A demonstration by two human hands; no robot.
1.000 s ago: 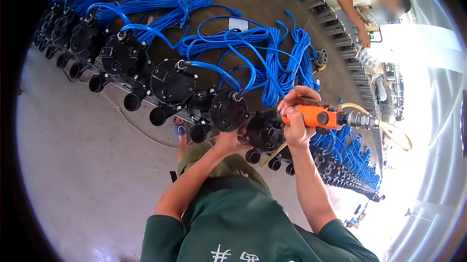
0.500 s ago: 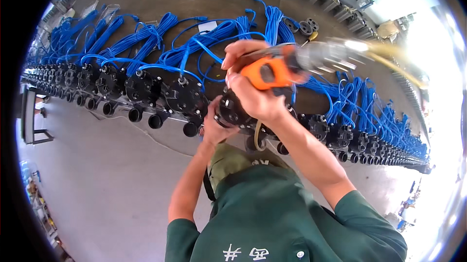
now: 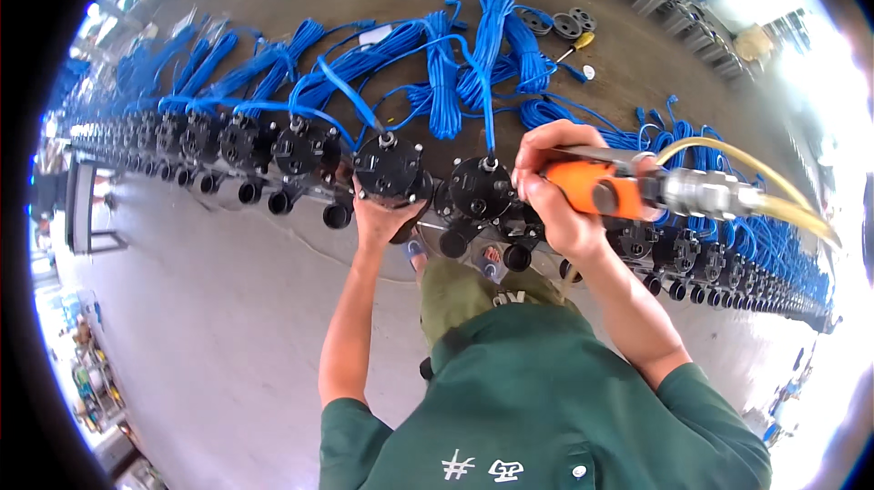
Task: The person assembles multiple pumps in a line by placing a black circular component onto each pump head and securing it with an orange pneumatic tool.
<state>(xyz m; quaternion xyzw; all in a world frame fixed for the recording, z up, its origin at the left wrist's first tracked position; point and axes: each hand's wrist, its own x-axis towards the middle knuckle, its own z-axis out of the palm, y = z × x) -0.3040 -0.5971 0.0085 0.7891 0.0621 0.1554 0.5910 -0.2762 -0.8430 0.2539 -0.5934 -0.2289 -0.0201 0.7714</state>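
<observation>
- With L hand: gripping near side of black unit, digits curled partway round body, far side hidden; prob. to steady it.
- Find black unit in row along near edge of brown surface, w/ blue cable at top.
- With R hand: wrapped firmly round orange tool, nose twd. neighbouring unit; contact can't be told.
- Note pale hose trailing off R, prob. clear of row that way.
- See blue bundles beyond row, prob. to free near edge.
- Tight sideways betw. adj. units; freer above & nearside over grey floor.
</observation>
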